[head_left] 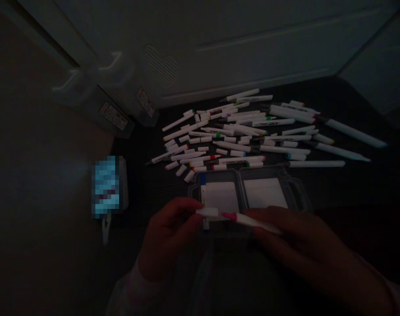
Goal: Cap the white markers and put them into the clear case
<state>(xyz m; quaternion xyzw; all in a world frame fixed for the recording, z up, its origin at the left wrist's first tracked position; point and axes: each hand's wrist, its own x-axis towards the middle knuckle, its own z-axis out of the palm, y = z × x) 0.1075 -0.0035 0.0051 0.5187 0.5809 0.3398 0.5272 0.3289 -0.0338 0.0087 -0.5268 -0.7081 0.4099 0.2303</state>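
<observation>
Between thumb and fingers, my left hand (pixel 173 232) pinches a white marker cap (pixel 207 212). My right hand (pixel 295 237) grips a white marker (pixel 252 220) whose pink tip end points left at the cap. A small gap separates the tip from the cap. Beneath both hands lies an open clear plastic case (pixel 239 188) with white sheets inside. One blue-ended marker (pixel 203 193) rests upright along the case's left side.
Many loose markers and caps (pixel 232 131) spread over the dark tabletop (pixel 143 184) behind the case. Two clear boxes with labels (pixel 114 115) stand at the back left. A device with a lit, blurred screen (pixel 106 186) is at the left edge. A white panelled surface (pixel 252 48) rises behind.
</observation>
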